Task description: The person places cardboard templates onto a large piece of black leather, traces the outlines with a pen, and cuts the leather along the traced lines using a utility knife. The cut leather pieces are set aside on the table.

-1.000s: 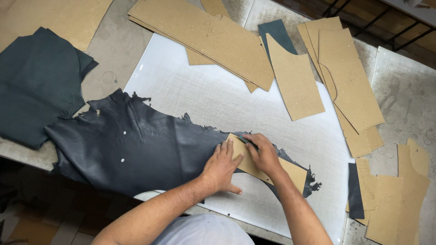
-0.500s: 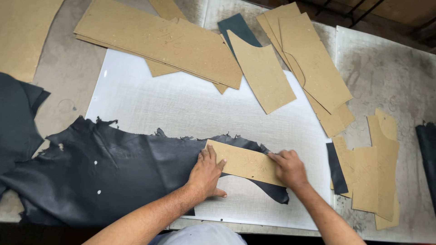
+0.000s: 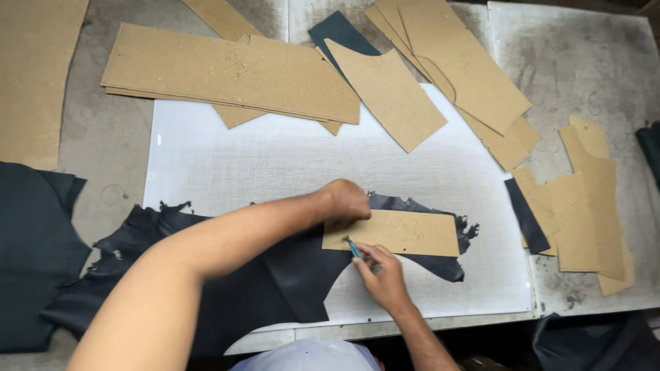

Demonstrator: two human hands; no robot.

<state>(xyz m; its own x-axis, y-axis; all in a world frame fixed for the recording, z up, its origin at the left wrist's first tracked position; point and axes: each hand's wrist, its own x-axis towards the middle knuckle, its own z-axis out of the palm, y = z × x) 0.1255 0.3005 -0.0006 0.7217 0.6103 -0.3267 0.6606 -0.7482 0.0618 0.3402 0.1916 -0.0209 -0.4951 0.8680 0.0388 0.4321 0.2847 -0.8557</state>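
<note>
A flat tan cardboard pattern [image 3: 402, 233] lies on ragged-edged dark leather [image 3: 289, 275], a blue-handled knife [image 3: 354, 249] at its lower edge.

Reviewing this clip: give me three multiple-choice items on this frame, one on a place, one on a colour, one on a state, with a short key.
1. Where does the small cardboard template lie?
A. on the dark leather piece
B. on the bare grey table
C. on the cardboard stack at the back

2. What colour is the cutting mat?
A. green
B. white
C. black

3. What is the left hand doing?
A. hanging off the table edge
B. lifting the leather into the air
C. pressing on the template's left end

Key: 1 A, the dark leather piece shows around the template's edges; 2 B, the mat is white under the leather; 3 C, the left hand rests on the template's upper left corner while the right hand holds a thin blue-handled tool at its lower edge.
</note>
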